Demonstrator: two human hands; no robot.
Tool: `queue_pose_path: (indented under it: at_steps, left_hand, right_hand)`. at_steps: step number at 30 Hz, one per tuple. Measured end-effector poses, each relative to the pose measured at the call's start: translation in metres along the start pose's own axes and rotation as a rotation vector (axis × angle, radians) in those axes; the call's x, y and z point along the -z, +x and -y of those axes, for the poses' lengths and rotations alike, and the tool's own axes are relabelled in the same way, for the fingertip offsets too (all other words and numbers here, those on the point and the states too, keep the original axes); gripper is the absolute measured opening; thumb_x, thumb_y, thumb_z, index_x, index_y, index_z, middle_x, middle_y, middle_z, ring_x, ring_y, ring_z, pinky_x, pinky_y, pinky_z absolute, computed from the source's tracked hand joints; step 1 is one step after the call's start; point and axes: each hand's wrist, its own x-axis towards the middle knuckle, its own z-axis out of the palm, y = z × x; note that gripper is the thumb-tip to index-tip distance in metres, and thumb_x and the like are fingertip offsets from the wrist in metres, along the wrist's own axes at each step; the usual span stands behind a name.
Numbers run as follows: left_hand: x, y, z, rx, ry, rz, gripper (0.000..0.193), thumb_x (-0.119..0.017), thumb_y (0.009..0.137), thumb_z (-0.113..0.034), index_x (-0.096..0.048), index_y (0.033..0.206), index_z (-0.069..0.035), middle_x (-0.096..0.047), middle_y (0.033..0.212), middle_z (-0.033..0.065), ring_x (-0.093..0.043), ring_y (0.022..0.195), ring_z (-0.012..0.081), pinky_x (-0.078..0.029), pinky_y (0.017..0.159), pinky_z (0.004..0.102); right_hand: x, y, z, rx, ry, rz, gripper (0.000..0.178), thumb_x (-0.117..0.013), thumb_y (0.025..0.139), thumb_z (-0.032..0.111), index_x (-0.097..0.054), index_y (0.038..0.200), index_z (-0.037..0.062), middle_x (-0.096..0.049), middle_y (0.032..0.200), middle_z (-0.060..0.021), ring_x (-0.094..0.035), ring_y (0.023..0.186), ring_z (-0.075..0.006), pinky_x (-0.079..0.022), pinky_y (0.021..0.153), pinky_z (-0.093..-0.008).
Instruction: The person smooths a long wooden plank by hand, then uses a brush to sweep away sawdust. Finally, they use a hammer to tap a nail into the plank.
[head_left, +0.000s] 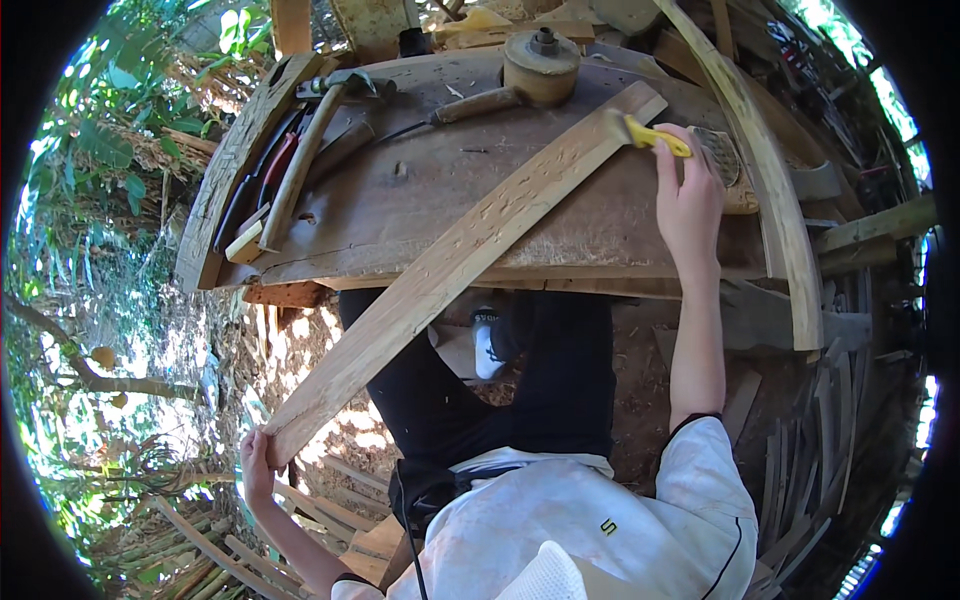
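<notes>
A long pale wooden plank [450, 265] lies slanted across a rough wooden workbench [560, 215], its near end sticking out past the bench's front edge. My left hand [257, 458] grips that near end. My right hand [688, 190] holds a yellow-handled brush [648, 133] by its handle, with the bristles touching the plank's far end.
On the bench lie a round wooden mallet [525, 75], a hammer-like tool [310, 150], dark hand tools [262, 180] and a wire brush [722, 160]. A curved wooden strip [775, 190] runs along the right. Wood offcuts [790, 470] cover the ground; foliage [90, 230] stands at left.
</notes>
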Motion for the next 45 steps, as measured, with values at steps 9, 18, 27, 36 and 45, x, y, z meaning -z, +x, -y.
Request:
queue_pose_path:
  at_steps: [9, 18, 27, 36, 45]
  left_hand:
    - [0.04, -0.006, 0.016, 0.03, 0.066, -0.186, 0.031, -0.061, 0.108, -0.042, -0.056, 0.091, -0.016, -0.041, 0.07, -0.0095, -0.037, 0.052, 0.0019, -0.029, 0.041, 0.023]
    - [0.038, -0.004, 0.022, 0.02, 0.107, -0.206, 0.034, -0.063, 0.106, -0.047, -0.057, 0.098, -0.014, -0.041, 0.076, -0.0075, -0.039, 0.06, 0.0032, -0.033, 0.048, 0.0233]
    - [0.027, -0.002, 0.013, 0.05, 0.098, -0.167, 0.035, -0.063, 0.107, -0.045, -0.059, 0.105, -0.01, -0.047, 0.085, -0.0052, -0.044, 0.07, 0.0032, -0.039, 0.054, 0.0227]
    - [0.033, -0.007, 0.018, 0.055, 0.063, -0.12, 0.037, -0.065, 0.105, -0.045, -0.061, 0.109, -0.008, -0.051, 0.093, -0.004, -0.048, 0.08, 0.004, -0.043, 0.062, 0.0218]
    - [0.012, -0.024, 0.023, -0.112, -0.105, -0.314, 0.035, -0.072, 0.102, -0.035, -0.061, 0.121, -0.007, -0.059, 0.102, -0.0014, -0.056, 0.091, 0.0047, -0.051, 0.075, 0.0222]
  right_hand:
    - [-0.006, 0.013, 0.01, -0.137, 0.349, 0.214, 0.015, -0.062, 0.105, 0.018, -0.068, 0.114, 0.0068, -0.073, 0.102, -0.0116, -0.069, 0.092, -0.0339, -0.051, 0.09, -0.0419]
    - [-0.025, 0.017, 0.021, 0.33, -0.056, 0.078, 0.015, -0.065, 0.103, 0.02, -0.067, 0.112, 0.0094, -0.074, 0.104, -0.0117, -0.07, 0.095, -0.0343, -0.05, 0.09, -0.0432]
    - [-0.01, 0.04, -0.032, 0.156, -0.293, -0.066, 0.014, -0.064, 0.103, 0.02, -0.069, 0.113, 0.0108, -0.075, 0.104, -0.0095, -0.068, 0.101, -0.0323, -0.049, 0.094, -0.0431]
    - [-0.005, 0.03, -0.01, 0.189, -0.167, -0.022, 0.017, -0.066, 0.102, 0.024, -0.066, 0.114, 0.0112, -0.074, 0.105, -0.0092, -0.068, 0.099, -0.031, -0.048, 0.094, -0.0445]
    - [-0.039, -0.08, 0.122, 0.672, 0.142, 0.22, 0.019, -0.078, 0.087, 0.023, -0.069, 0.1, 0.0123, -0.062, 0.09, -0.0003, -0.065, 0.091, -0.02, -0.048, 0.097, -0.044]
